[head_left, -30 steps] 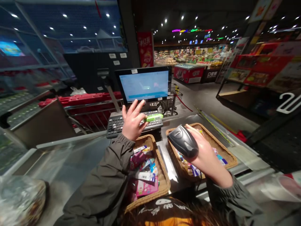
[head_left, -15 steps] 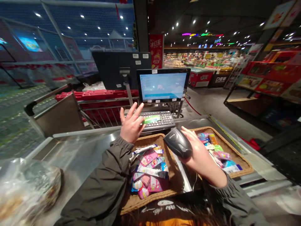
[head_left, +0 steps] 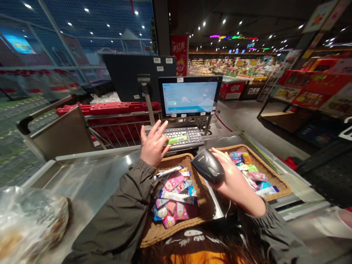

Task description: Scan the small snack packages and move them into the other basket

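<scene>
My left hand point(head_left: 153, 145) is raised over the till keyboard point(head_left: 184, 137), pinching a small green pack point(head_left: 177, 139) between thumb and fingertips, the other fingers fanned upward. My right hand point(head_left: 229, 176) grips a dark handheld barcode scanner point(head_left: 208, 167), head tilted toward the green pack. Both hands hover above two wicker baskets: the left basket point(head_left: 203, 212) and the right basket point(head_left: 277, 183), each full of small colourful snack packets. The lit till screen point(head_left: 189, 96) stands behind the keyboard.
A steel checkout counter point(head_left: 90, 179) spreads to the left, with a clear plastic bag of goods point(head_left: 27, 223) at its near left corner. Red shopping baskets point(head_left: 110, 109) and a metal rail sit behind. Store shelves point(head_left: 316, 88) and an aisle lie to the right.
The view has swung left and settled. Both hands keep nearly the same pose, the left still holding the green pack, the right still gripping the scanner, which sits slightly lower.
</scene>
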Demonstrator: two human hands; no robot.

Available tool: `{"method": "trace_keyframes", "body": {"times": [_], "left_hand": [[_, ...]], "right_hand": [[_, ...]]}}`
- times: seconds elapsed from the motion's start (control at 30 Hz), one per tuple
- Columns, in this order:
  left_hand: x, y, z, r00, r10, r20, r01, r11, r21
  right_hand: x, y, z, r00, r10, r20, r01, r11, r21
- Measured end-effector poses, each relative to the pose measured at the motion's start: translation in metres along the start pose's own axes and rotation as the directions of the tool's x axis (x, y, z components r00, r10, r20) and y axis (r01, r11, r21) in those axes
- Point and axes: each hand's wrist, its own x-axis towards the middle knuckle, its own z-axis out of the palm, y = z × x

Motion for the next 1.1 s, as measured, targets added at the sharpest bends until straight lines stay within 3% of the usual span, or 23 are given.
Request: {"method": "trace_keyframes", "body": {"times": [0.3, 0.47, 0.57, 0.73, 0.8, 0.97, 1.03, 1.1], "left_hand": [[-0.008, 0.007, 0.012, 0.987, -0.029, 0.157, 0.041, 0.996, -0.079], [-0.025, 0.013, 0.033, 0.934, -0.050, 0.354, 0.091, 0.991, -0.100], [-0.035, 0.018, 0.049, 0.850, -0.078, 0.521, 0.159, 0.981, -0.113], [-0.050, 0.025, 0.075, 0.571, -0.128, 0.811, 0.291, 0.955, -0.053], [-0.054, 0.027, 0.084, 0.504, -0.126, 0.855, 0.293, 0.956, -0.032], [-0.062, 0.035, 0.097, 0.430, -0.115, 0.895, 0.248, 0.969, 0.005], [-0.063, 0.040, 0.097, 0.433, -0.118, 0.894, 0.209, 0.978, 0.028], [-0.060, 0.047, 0.095, 0.467, -0.108, 0.877, 0.155, 0.987, 0.039]], "right_hand": [[-0.007, 0.006, -0.001, 0.999, 0.026, 0.027, -0.026, 0.999, 0.031], [-0.013, 0.014, 0.005, 0.999, 0.023, 0.025, -0.024, 0.997, 0.067], [-0.017, 0.019, 0.010, 0.999, 0.024, 0.045, -0.027, 0.996, 0.086], [-0.024, 0.027, 0.015, 0.995, 0.028, 0.094, -0.043, 0.987, 0.156], [-0.027, 0.030, 0.016, 0.995, 0.029, 0.100, -0.046, 0.984, 0.173], [-0.037, 0.037, 0.016, 0.988, 0.076, 0.131, -0.098, 0.980, 0.173], [-0.042, 0.038, 0.015, 0.984, 0.108, 0.139, -0.129, 0.979, 0.157], [-0.046, 0.040, 0.013, 0.979, 0.132, 0.153, -0.157, 0.974, 0.161]]}}
